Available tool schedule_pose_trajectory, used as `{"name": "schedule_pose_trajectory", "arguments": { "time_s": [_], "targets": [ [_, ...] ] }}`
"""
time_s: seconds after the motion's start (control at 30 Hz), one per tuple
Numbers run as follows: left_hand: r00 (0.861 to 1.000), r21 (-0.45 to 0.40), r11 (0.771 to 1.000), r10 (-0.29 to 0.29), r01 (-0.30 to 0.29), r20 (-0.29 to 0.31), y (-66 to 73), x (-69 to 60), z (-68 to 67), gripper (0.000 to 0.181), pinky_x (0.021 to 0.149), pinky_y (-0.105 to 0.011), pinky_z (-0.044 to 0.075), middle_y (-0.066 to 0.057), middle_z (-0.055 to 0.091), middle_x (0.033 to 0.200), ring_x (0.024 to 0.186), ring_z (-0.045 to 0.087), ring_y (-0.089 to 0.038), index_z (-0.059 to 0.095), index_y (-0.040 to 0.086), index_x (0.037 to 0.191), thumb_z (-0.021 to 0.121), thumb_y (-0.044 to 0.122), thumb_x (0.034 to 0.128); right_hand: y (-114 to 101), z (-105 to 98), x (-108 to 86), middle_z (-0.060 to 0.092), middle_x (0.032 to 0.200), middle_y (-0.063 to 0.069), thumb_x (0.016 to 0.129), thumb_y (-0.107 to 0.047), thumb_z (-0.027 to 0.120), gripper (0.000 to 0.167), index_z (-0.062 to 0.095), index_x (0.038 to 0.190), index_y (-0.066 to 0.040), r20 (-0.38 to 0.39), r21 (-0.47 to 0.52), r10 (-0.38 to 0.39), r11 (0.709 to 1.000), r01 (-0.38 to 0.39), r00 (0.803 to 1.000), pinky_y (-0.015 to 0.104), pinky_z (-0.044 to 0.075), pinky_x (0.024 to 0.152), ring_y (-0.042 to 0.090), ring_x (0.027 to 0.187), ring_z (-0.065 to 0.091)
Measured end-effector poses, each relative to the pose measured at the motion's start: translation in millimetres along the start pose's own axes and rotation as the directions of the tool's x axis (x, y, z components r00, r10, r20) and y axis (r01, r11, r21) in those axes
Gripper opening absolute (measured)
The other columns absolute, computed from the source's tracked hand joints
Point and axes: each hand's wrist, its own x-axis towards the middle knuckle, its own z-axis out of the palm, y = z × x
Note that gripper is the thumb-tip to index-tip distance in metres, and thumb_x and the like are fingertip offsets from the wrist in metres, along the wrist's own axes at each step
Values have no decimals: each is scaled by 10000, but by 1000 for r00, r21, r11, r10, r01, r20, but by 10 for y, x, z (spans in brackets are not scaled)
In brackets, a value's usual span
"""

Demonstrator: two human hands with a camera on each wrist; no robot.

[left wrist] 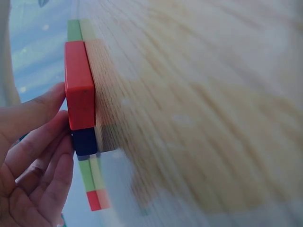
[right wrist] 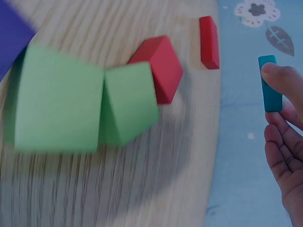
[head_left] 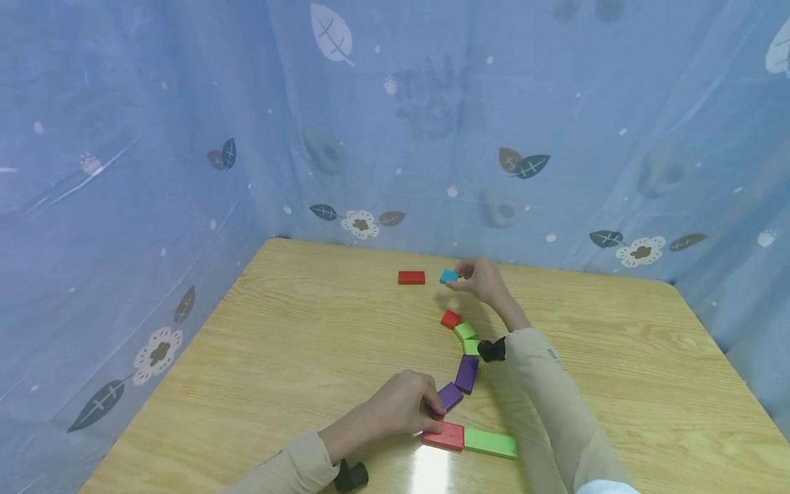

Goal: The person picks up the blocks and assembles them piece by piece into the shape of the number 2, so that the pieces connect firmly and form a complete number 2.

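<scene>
In the head view, my left hand touches the near end of a curved row of wooden blocks. Its thumb rests on a long red block, while the fingertips lie by a purple block. In the left wrist view, thumb and fingers meet the upper edge of that red block without wrapping round it. Farther back, my right hand pinches a small blue block between thumb and fingers. The right wrist view shows this block held off the table.
A long green block adjoins the red one. The row curves through another purple block, two light green blocks and a small red block. A separate red block lies near the back edge. Blue patterned curtain surrounds the wooden table.
</scene>
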Motion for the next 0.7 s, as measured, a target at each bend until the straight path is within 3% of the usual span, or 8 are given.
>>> {"name": "schedule_pose_trajectory", "arguments": {
  "time_s": [0.27, 0.47, 0.7],
  "targets": [
    [1000, -5, 1000, -8, 8, 0, 5, -4, 2, 170, 672, -75, 397, 155, 625, 785, 718, 522, 77, 778, 172, 840, 857, 240, 706, 1, -63, -52, 687, 797, 137, 726, -175, 836, 245, 712, 846, 0, 36, -71, -124, 989, 126, 992, 332, 455, 642, 212, 702, 570],
    [1000, 6, 1000, -3, 3, 3, 17, -10, -20, 171, 674, -74, 396, 150, 629, 793, 722, 528, 73, 778, 167, 844, 854, 243, 711, -21, -59, -108, 691, 820, 124, 734, -180, 831, 228, 710, 848, -25, 46, -56, -177, 982, 180, 983, 343, 465, 654, 201, 719, 575],
    [1000, 18, 1000, 19, -19, 0, 13, -6, -11, 172, 647, -61, 380, 153, 621, 777, 701, 520, 81, 782, 169, 852, 852, 245, 715, -6, 115, -174, 693, 797, 95, 734, -153, 825, 219, 699, 857, -22, 45, -77, -301, 950, 304, 952, 335, 476, 639, 215, 697, 598]
  ]
}}
